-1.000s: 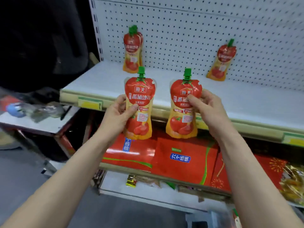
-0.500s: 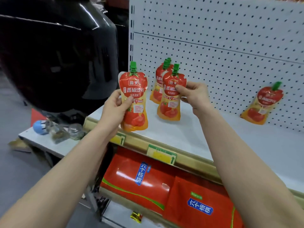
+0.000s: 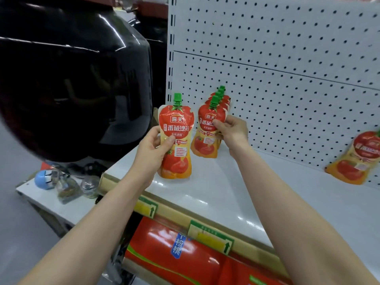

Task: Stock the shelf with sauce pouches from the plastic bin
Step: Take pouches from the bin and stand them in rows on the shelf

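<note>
Moved since half a second ago: right pouch point(image 3: 206, 134) carried back against the row of pouches point(image 3: 223, 100) at the pegboard point(image 3: 287, 89). Right hand point(image 3: 231, 132) pinching it by its side edge, base touching the white shelf point(image 3: 216, 192). Left hand point(image 3: 153, 148) gripping the left pouch point(image 3: 176, 138) upright, nearer the shelf's front edge. Another pouch point(image 3: 354, 157) leaning on the pegboard, far right. Red packs point(image 3: 174, 256) below.

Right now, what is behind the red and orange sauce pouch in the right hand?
Behind the right hand's sauce pouch stands a row of similar pouches against the white pegboard. Only their green caps and red tops show; their count is hidden.
</note>
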The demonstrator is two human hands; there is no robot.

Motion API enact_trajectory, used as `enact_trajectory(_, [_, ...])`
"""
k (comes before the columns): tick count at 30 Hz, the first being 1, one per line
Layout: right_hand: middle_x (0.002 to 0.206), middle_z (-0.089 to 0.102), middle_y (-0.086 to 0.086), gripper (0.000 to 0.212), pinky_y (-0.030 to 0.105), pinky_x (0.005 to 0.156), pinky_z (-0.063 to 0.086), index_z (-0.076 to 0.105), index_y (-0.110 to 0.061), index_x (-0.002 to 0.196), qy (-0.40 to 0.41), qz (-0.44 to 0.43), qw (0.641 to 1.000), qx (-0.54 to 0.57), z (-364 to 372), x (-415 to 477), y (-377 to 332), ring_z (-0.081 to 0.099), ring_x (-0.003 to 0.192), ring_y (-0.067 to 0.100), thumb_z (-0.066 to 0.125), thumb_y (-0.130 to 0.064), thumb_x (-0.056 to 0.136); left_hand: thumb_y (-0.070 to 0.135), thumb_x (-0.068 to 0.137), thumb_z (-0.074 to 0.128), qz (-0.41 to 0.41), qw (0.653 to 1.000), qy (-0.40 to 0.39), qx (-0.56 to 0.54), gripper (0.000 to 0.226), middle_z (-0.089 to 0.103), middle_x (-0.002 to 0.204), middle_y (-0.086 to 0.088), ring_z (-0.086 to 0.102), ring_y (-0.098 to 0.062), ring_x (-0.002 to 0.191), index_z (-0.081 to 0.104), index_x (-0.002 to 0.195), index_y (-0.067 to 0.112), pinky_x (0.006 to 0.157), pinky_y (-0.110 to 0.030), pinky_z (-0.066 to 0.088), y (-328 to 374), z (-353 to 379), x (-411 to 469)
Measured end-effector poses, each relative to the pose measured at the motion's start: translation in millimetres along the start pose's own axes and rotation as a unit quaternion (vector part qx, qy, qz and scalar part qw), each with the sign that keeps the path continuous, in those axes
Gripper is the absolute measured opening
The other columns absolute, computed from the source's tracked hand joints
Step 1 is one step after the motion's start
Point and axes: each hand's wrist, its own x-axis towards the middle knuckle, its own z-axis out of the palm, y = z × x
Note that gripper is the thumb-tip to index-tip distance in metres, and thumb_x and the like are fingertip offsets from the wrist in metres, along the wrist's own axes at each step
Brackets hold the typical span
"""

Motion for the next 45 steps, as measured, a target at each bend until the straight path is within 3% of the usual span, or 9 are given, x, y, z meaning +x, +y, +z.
enact_trajectory(6, [0.090, 0.074, 0.000, 0.016, 0.038, 0.078, 0.061, 0.065, -0.017, 0.101, 0.019, -0.015, 0.999, -0.039, 3.6, -4.9, -3.3, 0.072, 0.083, 0.019, 0.072, -0.022, 0.087, 0.020, 0.093, 0.060, -0.009, 0.999, -0.033, 0.004, 0.029, 0.072, 0.109, 0.000, 0.070, -0.018, 0.100, 0.056, 0.122, 0.018, 0.083, -0.035, 0.057, -3.2, -0.6, 10.0])
enact_trajectory(9, [0.094, 0.064, -0.010, 0.031, 0.024, 0.076, 0.054, 0.057, -0.022, 0.106, 0.107, -0.076, 0.987, -0.091, -4.3, -21.0, -19.1, 0.063, 0.083, 0.005, 0.075, -0.029, 0.083, 0.021, 0.093, 0.060, -0.014, 0.998, -0.054, 0.009, 0.026, 0.073, 0.107, 0.002, 0.071, -0.016, 0.097, 0.057, 0.119, 0.019, 0.082, -0.033, 0.057, -4.2, 1.5, 11.7])
enact_trajectory(11, [0.090, 0.063, -0.010, 0.023, 0.023, 0.074, 0.051, 0.060, -0.021, 0.102, 0.140, -0.127, 0.976, -0.104, -8.3, -39.1, -34.7, 0.059, 0.077, 0.003, 0.070, -0.035, 0.087, 0.021, 0.093, 0.060, -0.013, 0.997, -0.071, 0.012, 0.026, 0.073, 0.107, 0.003, 0.071, -0.015, 0.096, 0.057, 0.119, 0.020, 0.080, -0.031, 0.058, -4.7, 4.7, 13.0])
enact_trajectory(15, [0.091, 0.074, -0.003, 0.023, 0.025, 0.070, 0.058, 0.068, -0.013, 0.104, -0.097, -0.054, 0.993, -0.034, -2.8, -67.2, -48.5, 0.071, 0.081, 0.007, 0.067, -0.031, 0.092, 0.022, 0.092, 0.061, -0.018, 0.994, -0.110, 0.009, 0.031, 0.072, 0.109, 0.000, 0.071, -0.014, 0.096, 0.056, 0.122, 0.018, 0.080, -0.028, 0.058, -5.2, 13.2, 14.8])
enact_trajectory(17, [0.091, 0.076, 0.002, 0.012, 0.027, 0.070, 0.059, 0.068, -0.009, 0.100, -0.137, -0.047, 0.989, 0.009, -2.3, -68.8, -45.7, 0.074, 0.082, 0.014, 0.070, -0.015, 0.090, 0.020, 0.092, 0.061, -0.022, 0.992, -0.124, 0.008, 0.030, 0.072, 0.108, -0.001, 0.071, -0.012, 0.093, 0.056, 0.121, 0.016, 0.076, -0.024, 0.057, -6.7, 16.4, 14.7])
enact_trajectory(20, [0.086, 0.076, 0.003, 0.007, 0.026, 0.067, 0.059, 0.068, -0.005, 0.095, -0.119, -0.063, 0.991, 0.018, -4.1, -66.6, -41.1, 0.074, 0.078, 0.014, 0.070, -0.006, 0.088, 0.017, 0.092, 0.061, -0.026, 0.990, -0.137, 0.007, 0.028, 0.072, 0.107, -0.001, 0.071, -0.010, 0.092, 0.058, 0.121, 0.016, 0.074, -0.021, 0.056, -13.2, 15.8, 15.7])
enact_trajectory(25, [0.095, 0.076, 0.011, 0.017, 0.043, 0.078, 0.061, 0.069, -0.001, 0.104, -0.057, -0.080, 0.995, -0.010, -4.0, -59.7, -28.6, 0.073, 0.085, 0.021, 0.069, -0.007, 0.089, 0.014, 0.093, 0.061, -0.024, 0.986, -0.111, 0.121, 0.030, 0.067, 0.111, -0.002, 0.064, -0.014, 0.103, 0.060, 0.122, 0.019, 0.080, -0.020, 0.054, -36.1, 1.0, 23.7])
enact_trajectory(30, [0.098, 0.075, 0.008, 0.015, 0.034, 0.078, 0.061, 0.069, -0.007, 0.104, -0.025, -0.093, 0.995, -0.011, -1.5, -45.7, -22.9, 0.072, 0.089, 0.018, 0.069, -0.007, 0.089, 0.017, 0.094, 0.057, -0.048, 0.976, -0.113, 0.178, 0.028, 0.064, 0.112, 0.009, 0.062, -0.013, 0.106, 0.062, 0.120, 0.025, 0.094, -0.032, 0.051, -55.4, -3.5, 28.4])
enact_trajectory(45, [0.099, 0.072, 0.003, 0.013, 0.026, 0.075, 0.058, 0.063, -0.008, 0.107, -0.053, -0.112, 0.990, -0.061, 1.4, -30.7, -13.1, 0.071, 0.088, 0.011, 0.063, -0.013, 0.095, 0.021, 0.094, 0.056, -0.031, 0.963, -0.140, 0.227, 0.039, 0.063, 0.124, 0.007, 0.061, -0.008, 0.108, 0.054, 0.133, 0.025, 0.091, -0.026, 0.051, -55.9, 4.2, 29.4])
